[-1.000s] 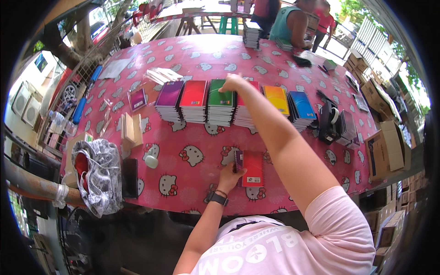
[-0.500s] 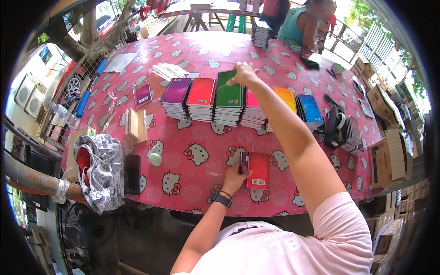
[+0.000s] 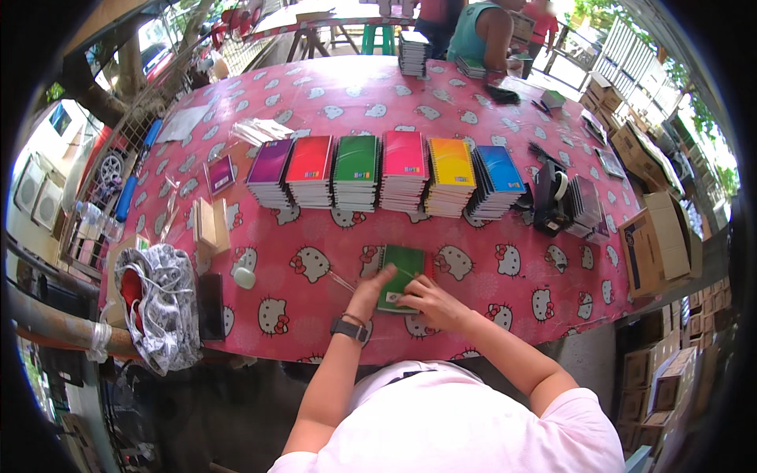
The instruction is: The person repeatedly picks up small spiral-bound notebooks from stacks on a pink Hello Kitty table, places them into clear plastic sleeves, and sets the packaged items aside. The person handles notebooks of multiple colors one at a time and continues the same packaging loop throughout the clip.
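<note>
A green spiral notebook (image 3: 405, 260) lies near the table's front edge, its back cover with a small white label facing up. Beneath it, the edge of a red notebook (image 3: 428, 266) shows on the right. My left hand (image 3: 372, 291) grips the green notebook's left side, thumb on top. On its lower right, my right hand (image 3: 435, 303) has curled fingers closed at the cover. Beyond them stands a row of notebook stacks: purple (image 3: 270, 163), red (image 3: 310, 160), green (image 3: 356, 160), pink (image 3: 404, 158), yellow (image 3: 451, 164) and blue (image 3: 500, 169).
Right of the stacks is a black tape dispenser (image 3: 550, 201), with a cardboard box (image 3: 658, 240) at the table's edge. On the left are a patterned cloth bag (image 3: 165, 307), a dark flat case (image 3: 210, 306) and a wooden holder (image 3: 211, 225). A person (image 3: 482, 35) sits at the far side.
My right hand has come back from the green stack with a green notebook, now on top of the red one. My left hand has shifted slightly left onto it. The view has shifted too.
</note>
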